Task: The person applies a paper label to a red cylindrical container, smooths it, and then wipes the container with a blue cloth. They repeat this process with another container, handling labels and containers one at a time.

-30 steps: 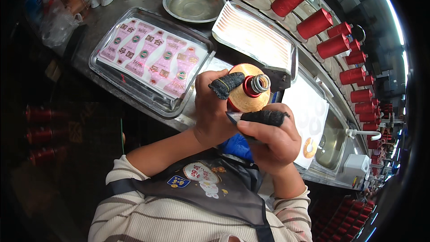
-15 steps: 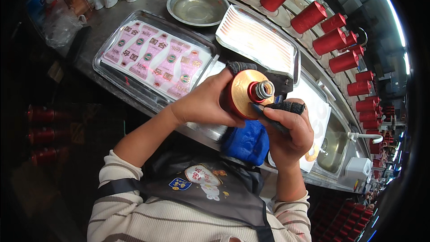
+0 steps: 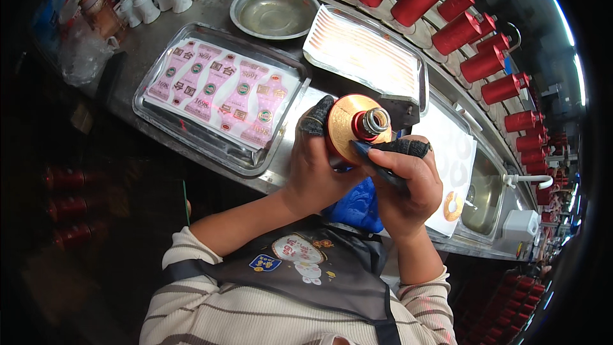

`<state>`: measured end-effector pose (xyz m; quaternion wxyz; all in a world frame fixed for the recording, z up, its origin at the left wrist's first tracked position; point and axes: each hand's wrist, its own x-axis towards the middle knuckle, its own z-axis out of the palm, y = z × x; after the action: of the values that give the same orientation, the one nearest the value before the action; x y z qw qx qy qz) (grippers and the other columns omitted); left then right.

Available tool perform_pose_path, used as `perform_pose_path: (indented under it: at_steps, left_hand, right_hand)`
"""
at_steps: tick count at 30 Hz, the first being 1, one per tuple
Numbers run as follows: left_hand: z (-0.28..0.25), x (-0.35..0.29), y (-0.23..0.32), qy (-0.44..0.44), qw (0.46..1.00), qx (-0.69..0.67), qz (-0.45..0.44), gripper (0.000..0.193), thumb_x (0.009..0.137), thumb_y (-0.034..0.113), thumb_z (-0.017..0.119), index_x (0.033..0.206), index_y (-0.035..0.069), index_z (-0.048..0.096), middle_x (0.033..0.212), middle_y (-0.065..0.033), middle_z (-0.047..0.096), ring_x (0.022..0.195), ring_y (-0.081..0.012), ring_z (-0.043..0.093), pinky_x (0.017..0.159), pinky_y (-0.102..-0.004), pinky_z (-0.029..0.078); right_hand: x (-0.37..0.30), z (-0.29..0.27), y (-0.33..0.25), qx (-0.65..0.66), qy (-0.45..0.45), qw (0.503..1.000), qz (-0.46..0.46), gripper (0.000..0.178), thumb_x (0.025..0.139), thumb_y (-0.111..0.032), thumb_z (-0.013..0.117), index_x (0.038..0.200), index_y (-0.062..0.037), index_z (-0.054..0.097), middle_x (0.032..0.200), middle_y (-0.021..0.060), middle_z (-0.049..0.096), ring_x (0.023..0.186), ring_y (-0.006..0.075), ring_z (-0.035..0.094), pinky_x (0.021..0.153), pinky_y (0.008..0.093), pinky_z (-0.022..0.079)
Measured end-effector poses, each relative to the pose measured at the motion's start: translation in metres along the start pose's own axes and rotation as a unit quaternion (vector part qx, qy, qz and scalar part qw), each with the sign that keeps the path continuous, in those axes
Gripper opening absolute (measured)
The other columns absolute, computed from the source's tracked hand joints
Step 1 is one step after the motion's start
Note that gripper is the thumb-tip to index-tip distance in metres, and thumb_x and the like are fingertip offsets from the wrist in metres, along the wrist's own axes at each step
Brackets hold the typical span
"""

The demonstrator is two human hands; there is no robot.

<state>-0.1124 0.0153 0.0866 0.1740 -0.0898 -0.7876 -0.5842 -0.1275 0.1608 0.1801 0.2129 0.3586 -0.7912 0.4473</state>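
My left hand (image 3: 319,169) is closed around a red bottle (image 3: 331,144) tilted with its bare threaded neck (image 3: 375,120) facing up and right. A gold ring-shaped sticker (image 3: 345,120) covers the bottle's shoulder around the neck. My right hand (image 3: 412,185) pinches a dark, flat-tipped tool (image 3: 361,149), its tip against the lower edge of the gold sticker. Black covers wrap some fingers of both hands. Below the bottle lies a blue cloth (image 3: 359,207), partly hidden by my hands.
A metal tray (image 3: 254,167) of pink label sheets stands left, with a metal bowl (image 3: 276,9) behind and a second tray (image 3: 418,86) of striped sheets beside it. At right, a white sheet (image 3: 463,144) bears a gold ring sticker (image 3: 453,206), near a sink (image 3: 488,217). Red bottles (image 3: 417,0) line the far side.
My left hand has shifted its hold lower on the bottle, its wrist moving right. The bottle is turned slightly, and the tool tip has slid a little left along the sticker's edge.
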Motion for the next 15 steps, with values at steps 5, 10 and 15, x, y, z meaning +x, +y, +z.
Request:
perform_pose_path:
  at_steps: [5,10,15]
  left_hand:
    - [-0.022,0.014,-0.014,-0.054,0.995,-0.082,0.027,0.108,0.067,0.024,0.091,0.145,-0.005,0.022,0.136,-0.0251,0.046,0.125,-0.037,0.052,0.103,-0.0442,0.044]
    - [-0.007,0.003,-0.011,0.04,0.998,-0.017,0.052,0.102,0.067,0.032,0.092,0.14,-0.003,0.031,0.129,-0.0198,0.052,0.116,-0.036,0.057,0.098,-0.0437,0.046]
    - [-0.02,0.017,-0.014,-0.068,0.993,-0.096,0.015,0.101,0.066,0.03,0.092,0.143,0.005,0.032,0.133,-0.0186,0.049,0.12,-0.0356,0.055,0.1,-0.0433,0.046]
  right_hand:
    - [0.0,0.003,-0.001,0.007,0.009,1.0,0.009,0.034,0.066,0.01,0.076,0.097,-0.0041,0.073,0.086,0.0089,0.066,0.079,0.0253,0.062,0.074,0.0339,0.048]
    - [0.001,-0.002,0.0,0.01,-0.008,1.0,0.015,0.034,0.066,0.01,0.077,0.097,-0.0036,0.073,0.086,0.0088,0.066,0.078,0.0249,0.062,0.074,0.0337,0.047]
    - [-0.002,0.002,-0.001,0.003,0.016,1.0,0.024,0.034,0.067,0.01,0.078,0.098,-0.0036,0.073,0.087,0.009,0.065,0.079,0.0242,0.062,0.074,0.0327,0.047]
